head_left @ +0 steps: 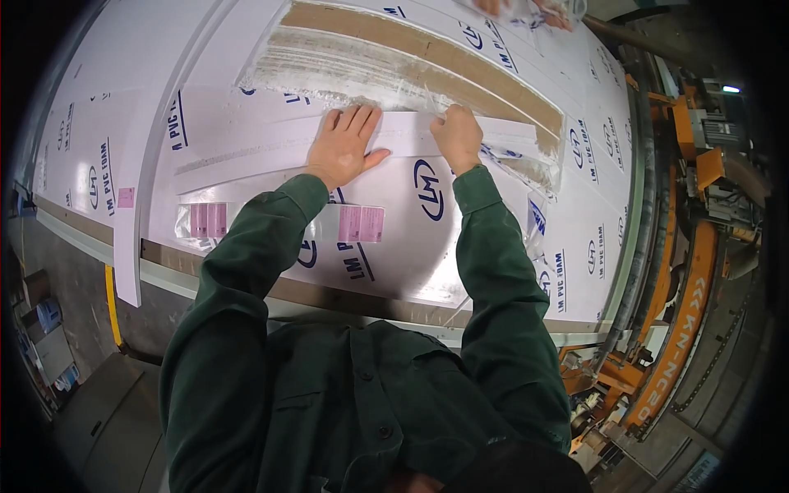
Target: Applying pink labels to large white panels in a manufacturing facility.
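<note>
My left hand (pixel 342 156) lies open on a long white board strip (pixel 271 146), its fingers spread and pointing away from me. To its right, my right hand (pixel 459 138) is closed just above the same strip. Thin clear plastic film (pixel 431 100) shows at its fingertips, pinched between them as far as I can see. Crumpled film with blue print (pixel 503 154) lies right of that hand. Beyond the strip is a stack of narrow strips (pixel 329 62), brown and whitish, with ragged film along its near side.
White sheets with blue print (pixel 394 255) cover the table. Two pink label pairs (pixel 362 223) lie near me. A long white strip (pixel 129 246) overhangs the front edge at left. Another person's hands (pixel 552 13) are at the far right. Orange machinery (pixel 682 320) stands right of the table.
</note>
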`<state>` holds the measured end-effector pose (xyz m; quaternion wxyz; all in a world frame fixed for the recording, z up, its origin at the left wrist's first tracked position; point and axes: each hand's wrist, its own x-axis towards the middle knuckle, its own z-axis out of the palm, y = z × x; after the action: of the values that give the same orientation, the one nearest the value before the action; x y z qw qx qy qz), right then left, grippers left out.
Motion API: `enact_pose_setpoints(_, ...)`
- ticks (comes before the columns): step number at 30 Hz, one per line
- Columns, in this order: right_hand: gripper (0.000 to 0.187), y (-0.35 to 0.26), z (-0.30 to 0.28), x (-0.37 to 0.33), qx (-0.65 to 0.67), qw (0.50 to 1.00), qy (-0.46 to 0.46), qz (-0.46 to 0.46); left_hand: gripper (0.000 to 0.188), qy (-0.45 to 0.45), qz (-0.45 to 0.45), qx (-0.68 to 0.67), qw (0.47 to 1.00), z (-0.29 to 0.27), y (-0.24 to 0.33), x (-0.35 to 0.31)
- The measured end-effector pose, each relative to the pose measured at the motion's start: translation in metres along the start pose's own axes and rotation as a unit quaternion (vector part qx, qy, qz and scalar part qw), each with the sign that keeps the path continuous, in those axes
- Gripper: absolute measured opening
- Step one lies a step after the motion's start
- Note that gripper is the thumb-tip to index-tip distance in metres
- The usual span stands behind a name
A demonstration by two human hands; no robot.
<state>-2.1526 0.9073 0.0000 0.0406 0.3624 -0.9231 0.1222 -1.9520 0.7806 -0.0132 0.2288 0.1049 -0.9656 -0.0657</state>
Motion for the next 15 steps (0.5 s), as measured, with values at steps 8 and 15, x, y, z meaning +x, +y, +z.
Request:
enact_pose_setpoints(8,0.028,0.028,-0.014,0.005,0.117,0.991,-0.064,-0.004,0.067,-0.015,-0.005,-0.016,1.0,0.0,-0.002,-0.001)
enact_pose_setpoints(15,0.01,0.029,-0.008,0.004,0.165,0.969,0.026,-0.181,0.067,-0.014,-0.007,-0.004,1.0,0.001,-0.002,-0.001)
